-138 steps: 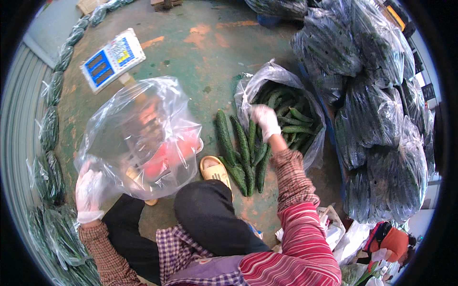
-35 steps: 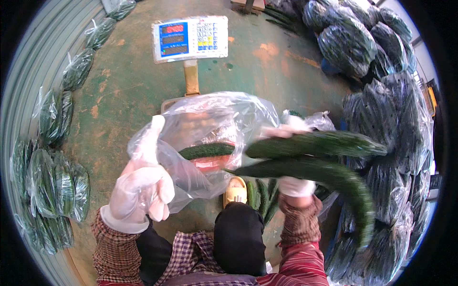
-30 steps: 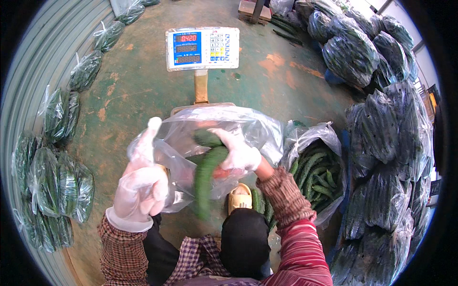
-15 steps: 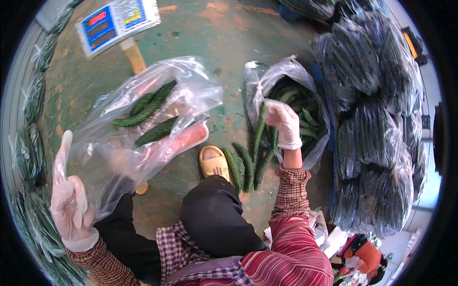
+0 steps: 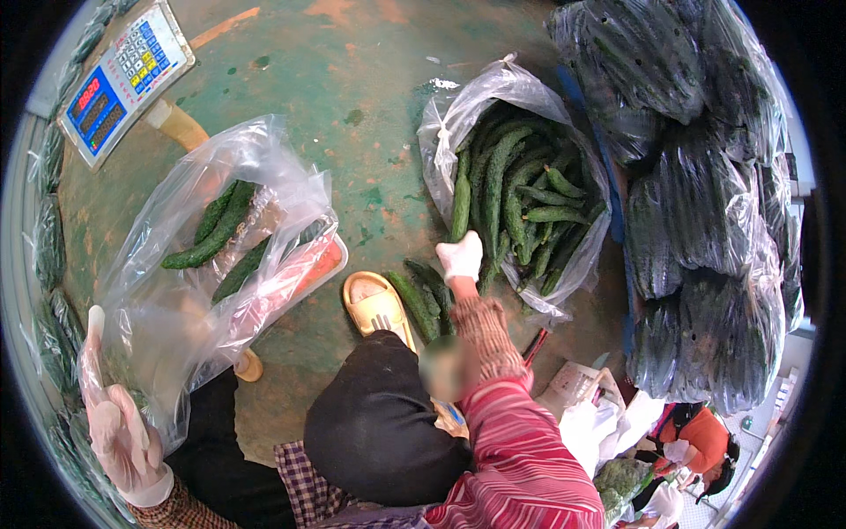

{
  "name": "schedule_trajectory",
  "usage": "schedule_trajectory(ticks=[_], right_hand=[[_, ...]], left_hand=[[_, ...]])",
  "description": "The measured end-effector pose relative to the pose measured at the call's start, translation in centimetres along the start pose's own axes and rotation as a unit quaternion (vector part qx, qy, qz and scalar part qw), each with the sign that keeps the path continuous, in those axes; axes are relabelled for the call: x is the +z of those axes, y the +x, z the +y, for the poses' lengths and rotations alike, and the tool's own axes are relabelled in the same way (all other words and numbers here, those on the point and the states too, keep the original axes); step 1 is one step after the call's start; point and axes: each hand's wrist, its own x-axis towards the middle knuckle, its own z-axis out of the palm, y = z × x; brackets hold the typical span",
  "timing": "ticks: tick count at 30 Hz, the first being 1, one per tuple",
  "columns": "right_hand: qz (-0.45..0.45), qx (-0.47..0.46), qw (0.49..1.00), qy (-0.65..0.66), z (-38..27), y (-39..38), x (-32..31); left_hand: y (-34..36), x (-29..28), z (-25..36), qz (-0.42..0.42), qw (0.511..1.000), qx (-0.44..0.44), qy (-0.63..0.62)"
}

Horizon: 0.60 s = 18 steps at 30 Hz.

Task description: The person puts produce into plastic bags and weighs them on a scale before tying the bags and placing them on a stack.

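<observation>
Along the right, stacked clear plastic bags (image 5: 696, 203) packed with dark green cucumbers run into the black lens rim. Beside them, a wide-mouthed translucent plastic bag (image 5: 507, 84) holds many long green cucumbers (image 5: 500, 176). A looser clear plastic bag (image 5: 291, 167) at left holds at least three, partly veiled by film. The white-gloved left hand (image 5: 119, 423), forefinger straight, others curled, is at its edge; the white-gloved right hand's (image 5: 461, 257) fingers bunch at one cucumber's lower end. Neither grip can be told.

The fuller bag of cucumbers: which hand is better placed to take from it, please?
Right, probably: the right hand is at the fuller bag, while the left hand is far off, by the other bag.
</observation>
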Motion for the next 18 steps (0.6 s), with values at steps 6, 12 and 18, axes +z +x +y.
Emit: schedule_trajectory(ticks=[6,12,18], right_hand=[[0.146,-0.151,0.977,0.038,8.1,-7.8,-3.3],[-0.043,0.145,0.959,0.239,7.6,-5.2,-3.6],[-0.107,-0.175,0.946,0.251,3.5,-13.0,-10.3]], left_hand=[[0.5,-0.5,-0.2,-0.099,0.975,0.038,-0.196],[-0.1,1.9,-0.7,0.204,0.961,0.018,-0.187],[-2.2,-1.6,0.6,0.104,0.989,-0.03,-0.099]])
